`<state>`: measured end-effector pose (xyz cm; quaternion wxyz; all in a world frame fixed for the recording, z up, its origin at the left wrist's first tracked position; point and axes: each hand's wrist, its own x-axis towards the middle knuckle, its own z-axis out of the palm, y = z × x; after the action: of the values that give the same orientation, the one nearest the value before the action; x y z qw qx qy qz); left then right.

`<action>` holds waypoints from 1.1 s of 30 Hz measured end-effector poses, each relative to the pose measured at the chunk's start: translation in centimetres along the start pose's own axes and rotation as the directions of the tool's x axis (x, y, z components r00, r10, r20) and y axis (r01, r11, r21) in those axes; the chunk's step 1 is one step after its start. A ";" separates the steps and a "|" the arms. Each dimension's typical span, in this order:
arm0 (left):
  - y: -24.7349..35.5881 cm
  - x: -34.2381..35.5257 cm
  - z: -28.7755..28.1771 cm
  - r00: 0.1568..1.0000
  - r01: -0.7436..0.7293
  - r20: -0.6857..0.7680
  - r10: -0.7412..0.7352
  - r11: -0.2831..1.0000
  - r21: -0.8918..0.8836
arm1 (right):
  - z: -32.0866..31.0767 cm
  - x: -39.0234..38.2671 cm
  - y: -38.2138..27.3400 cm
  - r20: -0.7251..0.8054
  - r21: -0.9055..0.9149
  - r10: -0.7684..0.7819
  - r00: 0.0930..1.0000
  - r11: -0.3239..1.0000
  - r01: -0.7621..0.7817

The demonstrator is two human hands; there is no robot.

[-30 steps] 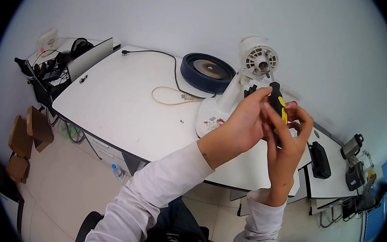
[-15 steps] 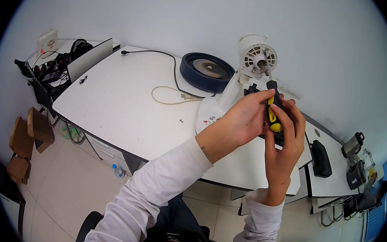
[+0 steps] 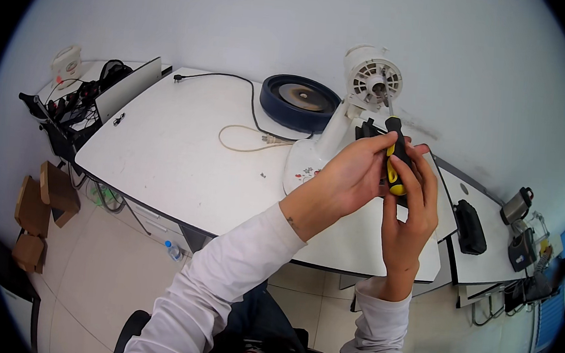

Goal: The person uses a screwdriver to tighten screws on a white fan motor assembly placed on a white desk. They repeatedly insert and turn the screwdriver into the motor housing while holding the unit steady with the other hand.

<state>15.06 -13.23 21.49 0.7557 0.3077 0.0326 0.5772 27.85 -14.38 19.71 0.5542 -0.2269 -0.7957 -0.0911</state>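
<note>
A screwdriver [image 3: 394,160] with a black and yellow handle is held between both hands. My left hand [image 3: 356,172] has its thumb on the upper handle, the other fingers partly hidden behind it. Fingers of my right hand [image 3: 411,210] close around the handle's lower end. The steel shaft slants up to the white, vented motor housing [image 3: 374,77] of a table fan, its tip at or in front of the housing's face; exact contact is too small to tell. Below the housing, the fan's white stand [image 3: 331,137] comes down to a flower-printed base, partly covered by my left hand and wrist.
Behind the stand lies a round dark blue appliance [image 3: 298,105] with a black cord [image 3: 254,98]. A beige cord with a plug [image 3: 231,148] loops on the white table [image 3: 165,147]. Dark objects sit partly hidden behind my hands. A black case [image 3: 469,228] rests on the right-hand desk.
The whole view has shifted slightly. Both hands keep their hold on the screwdriver, whose handle end sits a little lower and further left in the picture.
</note>
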 end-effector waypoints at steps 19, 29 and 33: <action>-0.1 -0.1 -0.2 1.000 0.012 0.018 -0.012 0.999 0.040 | 0.3 -0.7 0.9 -0.037 0.038 -0.030 0.999 0.999 0.031; -0.2 -0.1 -0.4 1.000 0.010 0.021 -0.011 1.000 0.024 | 0.4 -1.0 1.1 -0.026 0.050 -0.033 0.999 0.998 0.034; -0.1 -0.2 -0.4 1.000 0.016 0.014 -0.016 1.000 0.024 | 0.5 -1.0 1.1 -0.022 0.044 -0.044 0.999 0.998 0.045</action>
<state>14.91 -13.26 21.05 0.7567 0.3207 0.0366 0.5685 28.24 -13.46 18.54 0.5652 -0.1959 -0.7965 -0.0879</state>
